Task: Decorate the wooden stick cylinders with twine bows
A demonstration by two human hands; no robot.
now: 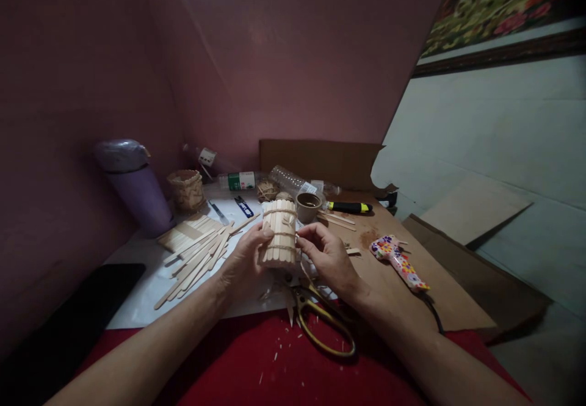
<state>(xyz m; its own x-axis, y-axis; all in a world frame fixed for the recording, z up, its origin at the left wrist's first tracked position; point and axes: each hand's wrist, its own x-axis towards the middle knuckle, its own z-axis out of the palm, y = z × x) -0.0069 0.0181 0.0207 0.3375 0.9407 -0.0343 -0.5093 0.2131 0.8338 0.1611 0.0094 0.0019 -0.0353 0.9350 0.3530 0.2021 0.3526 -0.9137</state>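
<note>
A small holder built of upright wooden craft sticks [279, 232], with twine wound round its middle, stands upright between my two hands. My left hand [247, 256] wraps round its left side with the thumb on its front. My right hand [326, 254] pinches the twine at the holder's right side, fingers closed. Gold-handled scissors [320, 317] lie just below my right wrist. A heap of loose craft sticks [196, 253] lies to the left on the white sheet [137, 296].
A flower-patterned glue gun [398, 261] lies on brown cardboard [453, 308] at the right. At the back stand a purple flask [137, 186], a woven basket [187, 190], a small cup [307, 206], plastic bottles [288, 180] and a yellow-black cutter [350, 207]. A red cloth [247, 363] covers the near edge.
</note>
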